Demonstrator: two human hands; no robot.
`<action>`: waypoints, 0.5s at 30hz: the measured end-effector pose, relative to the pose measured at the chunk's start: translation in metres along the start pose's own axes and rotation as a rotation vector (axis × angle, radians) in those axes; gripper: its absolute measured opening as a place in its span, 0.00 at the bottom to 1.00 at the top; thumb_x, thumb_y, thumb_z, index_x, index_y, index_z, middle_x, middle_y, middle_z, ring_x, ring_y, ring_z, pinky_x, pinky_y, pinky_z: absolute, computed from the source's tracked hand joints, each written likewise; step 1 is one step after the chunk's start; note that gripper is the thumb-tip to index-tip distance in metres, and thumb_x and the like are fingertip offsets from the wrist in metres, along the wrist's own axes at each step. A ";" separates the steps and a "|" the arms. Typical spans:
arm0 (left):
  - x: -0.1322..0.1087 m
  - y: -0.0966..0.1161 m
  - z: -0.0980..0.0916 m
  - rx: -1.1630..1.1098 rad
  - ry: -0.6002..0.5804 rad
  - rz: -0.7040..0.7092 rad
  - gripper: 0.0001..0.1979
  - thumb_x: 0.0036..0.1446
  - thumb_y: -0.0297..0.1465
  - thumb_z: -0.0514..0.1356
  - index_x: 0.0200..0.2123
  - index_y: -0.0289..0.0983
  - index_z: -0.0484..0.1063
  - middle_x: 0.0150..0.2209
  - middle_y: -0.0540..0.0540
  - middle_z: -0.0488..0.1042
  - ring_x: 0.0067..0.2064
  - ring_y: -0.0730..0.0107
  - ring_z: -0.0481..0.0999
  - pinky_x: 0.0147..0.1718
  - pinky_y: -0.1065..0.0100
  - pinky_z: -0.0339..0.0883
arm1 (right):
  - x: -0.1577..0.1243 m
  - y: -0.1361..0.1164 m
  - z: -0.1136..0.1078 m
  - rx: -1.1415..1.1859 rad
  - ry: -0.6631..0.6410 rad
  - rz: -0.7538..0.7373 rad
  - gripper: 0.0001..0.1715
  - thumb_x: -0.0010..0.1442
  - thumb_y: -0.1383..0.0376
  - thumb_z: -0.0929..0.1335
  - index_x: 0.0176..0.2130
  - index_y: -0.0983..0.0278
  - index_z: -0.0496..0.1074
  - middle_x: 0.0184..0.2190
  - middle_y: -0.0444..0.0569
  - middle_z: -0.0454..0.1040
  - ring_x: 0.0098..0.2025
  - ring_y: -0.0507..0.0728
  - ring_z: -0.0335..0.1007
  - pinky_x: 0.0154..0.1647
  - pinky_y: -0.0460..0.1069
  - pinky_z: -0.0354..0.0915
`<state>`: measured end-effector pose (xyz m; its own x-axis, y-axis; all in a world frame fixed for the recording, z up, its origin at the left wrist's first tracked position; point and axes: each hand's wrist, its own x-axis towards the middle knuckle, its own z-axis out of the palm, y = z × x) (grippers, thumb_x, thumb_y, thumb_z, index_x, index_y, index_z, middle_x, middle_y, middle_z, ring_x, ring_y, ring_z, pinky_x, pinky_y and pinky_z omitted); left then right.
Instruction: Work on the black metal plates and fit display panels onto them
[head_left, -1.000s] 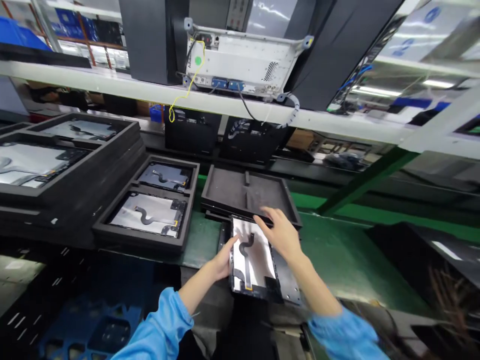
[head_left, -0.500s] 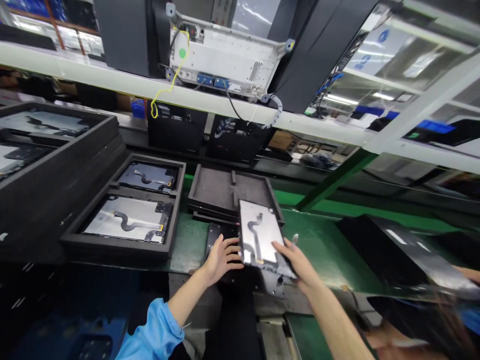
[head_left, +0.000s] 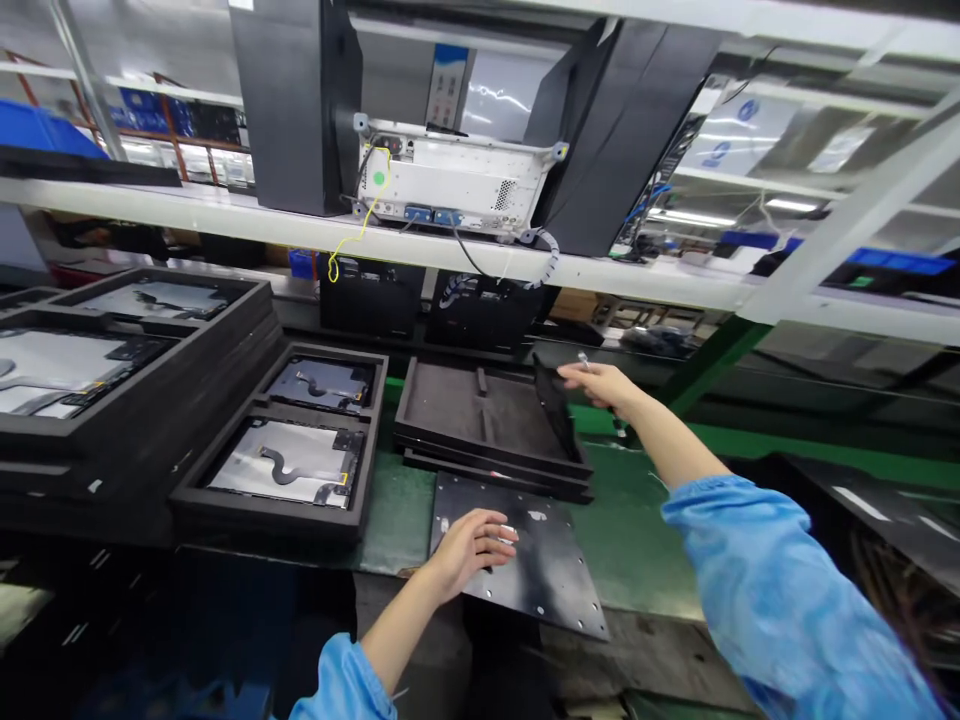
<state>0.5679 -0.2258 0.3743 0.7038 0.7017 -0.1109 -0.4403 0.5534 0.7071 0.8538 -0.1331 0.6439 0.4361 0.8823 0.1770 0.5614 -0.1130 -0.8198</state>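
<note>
Dark panel (head_left: pixel 553 405) in right hand (head_left: pixel 600 385), edge-on, long axis upright-tilted.

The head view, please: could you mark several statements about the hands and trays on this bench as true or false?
1. The right hand holds a dark panel tilted on edge over the empty black tray. True.
2. The left hand is lifted high above the bench. False: it rests on the flat perforated metal plate.
3. The two-compartment foam tray left of the empty tray holds a panel in each compartment. True.
4. The white instrument box lies on the green mat. False: it sits on the upper shelf.
5. Both forearms wear red sleeves. False: the sleeves are light blue.
</note>
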 end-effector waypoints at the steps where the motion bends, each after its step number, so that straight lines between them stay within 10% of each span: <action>1: 0.001 0.000 0.000 -0.001 -0.001 0.000 0.32 0.59 0.56 0.72 0.53 0.35 0.79 0.50 0.34 0.85 0.45 0.59 0.86 0.48 0.61 0.74 | -0.006 -0.008 0.005 0.018 -0.044 0.009 0.32 0.69 0.51 0.71 0.51 0.79 0.81 0.37 0.56 0.81 0.23 0.41 0.47 0.29 0.52 0.43; 4: 0.005 -0.003 0.003 0.013 0.002 0.017 0.33 0.58 0.56 0.72 0.53 0.35 0.79 0.50 0.34 0.85 0.45 0.59 0.86 0.48 0.61 0.74 | -0.039 -0.023 0.019 0.121 -0.162 -0.056 0.36 0.70 0.46 0.70 0.56 0.75 0.80 0.39 0.53 0.81 0.23 0.42 0.45 0.28 0.51 0.42; 8: -0.010 -0.003 0.010 0.235 0.098 0.143 0.30 0.61 0.56 0.69 0.51 0.36 0.78 0.50 0.36 0.84 0.46 0.58 0.85 0.49 0.59 0.75 | -0.118 -0.007 0.031 0.029 -0.288 -0.230 0.29 0.64 0.42 0.74 0.46 0.64 0.84 0.35 0.50 0.82 0.33 0.55 0.69 0.35 0.50 0.63; 15: -0.118 0.000 -0.018 1.162 0.349 0.573 0.14 0.75 0.34 0.59 0.60 0.44 0.77 0.63 0.40 0.78 0.64 0.53 0.77 0.67 0.48 0.70 | -0.270 0.151 0.041 -0.113 -0.026 0.146 0.34 0.55 0.34 0.75 0.42 0.59 0.85 0.25 0.44 0.73 0.29 0.57 0.66 0.31 0.52 0.63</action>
<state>0.4749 -0.3003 0.3753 0.3261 0.8780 0.3504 0.2254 -0.4322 0.8732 0.7918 -0.3696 0.4499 0.5008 0.8644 0.0455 0.5698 -0.2897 -0.7690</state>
